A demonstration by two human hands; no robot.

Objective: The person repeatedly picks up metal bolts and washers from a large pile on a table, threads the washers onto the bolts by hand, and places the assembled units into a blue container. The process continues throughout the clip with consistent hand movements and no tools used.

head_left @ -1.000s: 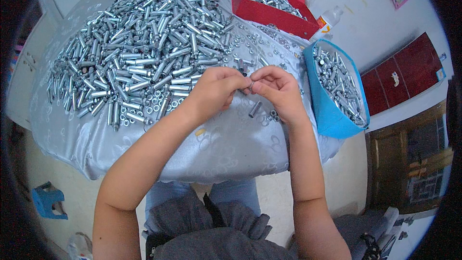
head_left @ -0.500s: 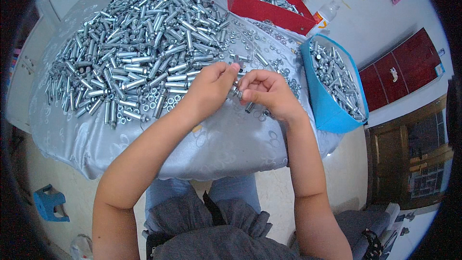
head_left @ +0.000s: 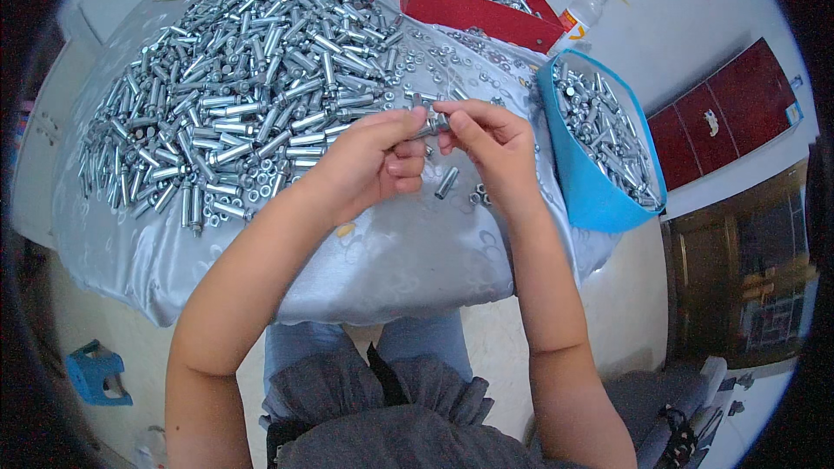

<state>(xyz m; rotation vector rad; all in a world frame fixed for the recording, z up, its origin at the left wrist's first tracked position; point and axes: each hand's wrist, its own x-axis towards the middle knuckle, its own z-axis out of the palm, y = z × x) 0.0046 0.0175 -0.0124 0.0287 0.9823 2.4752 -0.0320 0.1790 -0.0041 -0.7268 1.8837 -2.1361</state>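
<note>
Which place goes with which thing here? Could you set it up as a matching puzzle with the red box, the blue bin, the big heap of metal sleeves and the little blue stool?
Things:
1. red box
2. blue bin
3. heap of metal sleeves
4. blue stool

Places:
A. on the floor, lower left
B. at the table's right edge, beside the right hand
C. spread on the silver cloth, beyond the left hand
D. at the far side of the table

Pairs: 1-D, 2-B, 3-C, 4-A
</note>
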